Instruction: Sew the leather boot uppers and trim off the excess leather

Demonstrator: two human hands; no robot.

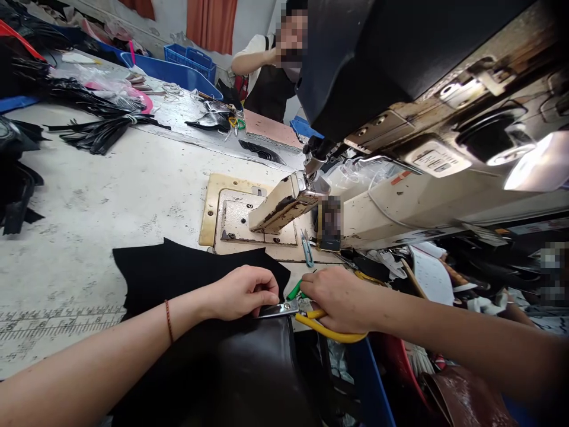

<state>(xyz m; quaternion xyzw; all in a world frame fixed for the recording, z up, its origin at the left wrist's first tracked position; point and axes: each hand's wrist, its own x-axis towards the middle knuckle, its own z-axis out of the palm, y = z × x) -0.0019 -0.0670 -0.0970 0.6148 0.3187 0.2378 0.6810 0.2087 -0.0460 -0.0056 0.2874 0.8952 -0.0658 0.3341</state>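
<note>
My right hand [335,296] grips a pair of scissors [291,308] with one yellow and one green handle. Their blades point left and reach under the fingers of my left hand [244,290]. That hand is closed in a pinch at the edge of a black sheet of material [178,276]; what exactly lies between its fingertips is hidden. A smooth, dark, leather-like piece [249,362] hangs down over the table's near edge, just below the blades. Both hands are in front of the sewing machine's post [284,201].
The sewing machine head [400,89] looms at upper right. Blue thread snips [306,248] lie by the post. Bundles of black strips [102,127] rest at the left. Behind stand blue bins [173,74] and another person [271,71]. A printed ruler [57,323] runs along the front edge.
</note>
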